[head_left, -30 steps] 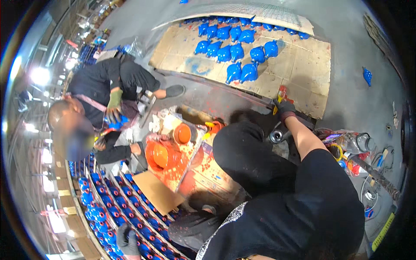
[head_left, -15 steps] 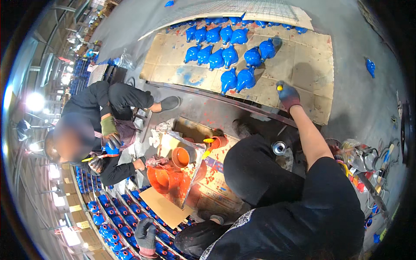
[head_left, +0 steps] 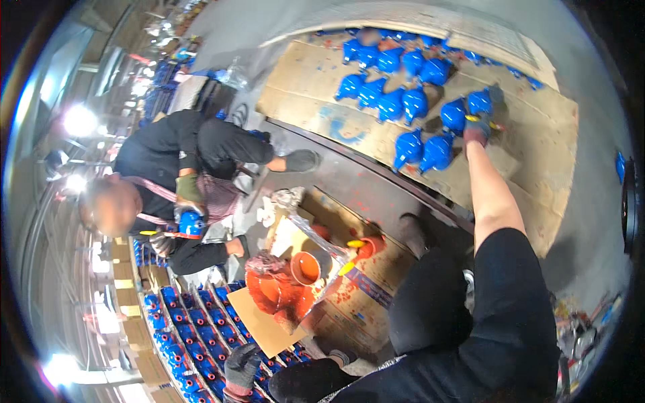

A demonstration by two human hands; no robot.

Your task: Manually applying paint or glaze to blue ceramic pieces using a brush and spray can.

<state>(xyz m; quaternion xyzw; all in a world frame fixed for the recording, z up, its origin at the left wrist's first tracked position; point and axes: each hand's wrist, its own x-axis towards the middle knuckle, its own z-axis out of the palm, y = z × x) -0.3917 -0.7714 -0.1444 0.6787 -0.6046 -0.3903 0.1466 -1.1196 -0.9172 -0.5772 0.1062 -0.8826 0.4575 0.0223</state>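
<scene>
Brush [head_left: 474,118] gripped by right hand [head_left: 478,129], blue parts [head_left: 437,153] beside, grip of left hand [head_left: 242,366] cannot be told, cardboard [head_left: 543,164] bare toward right edge

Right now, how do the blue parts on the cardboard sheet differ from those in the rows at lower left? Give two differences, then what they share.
Colour: the cardboard parts look blue all over; the row parts also show red ends.
Layout: the cardboard parts lie in short, loose lines with bare cardboard around them; the row parts sit close together in long lines.
Shared: both are blue and rounded.
</scene>
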